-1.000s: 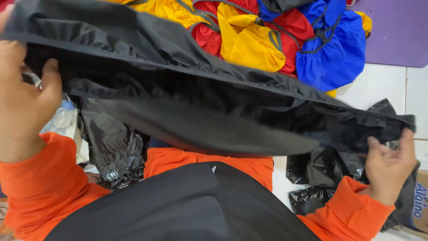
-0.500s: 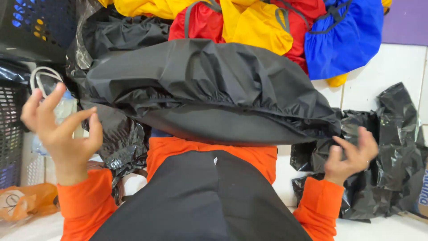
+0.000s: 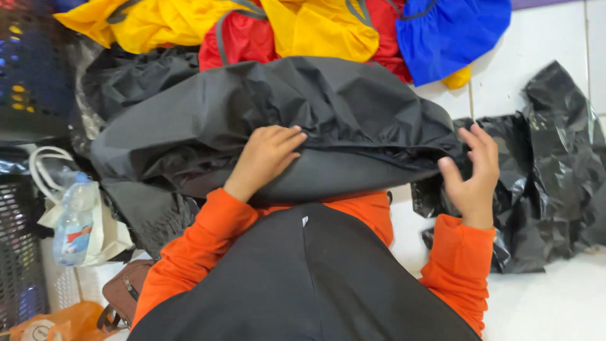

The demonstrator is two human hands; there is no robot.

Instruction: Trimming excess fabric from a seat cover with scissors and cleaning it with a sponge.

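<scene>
On the person's lap, a big black cloth is lying in a crumpled heap. It is spreading from the left side almost to the right hand, and its lower edge is folding over a smoother grey part.

The left hand is resting on top of the cloth, near the middle of its lower edge. The arm in the orange sleeve is coming up from below and bending at the elbow. The wrist is tilting up and to the right. The fingers are curling down and pressing into the cloth, but they are not wrapping around it, so the hand is lying loose on it.

The right hand is standing up at the right end of the cloth. Its palm is facing left. The fingers are spreading wide and pointing up, holding nothing. The thumb is sitting just beside the cloth's edge; I cannot tell if it is touching.

Behind the right hand, a shiny black bag is lying on the white floor. Above the cloth, yellow, red and blue cloths are piling up. On the left, a bottle is leaning in a white bag.
</scene>
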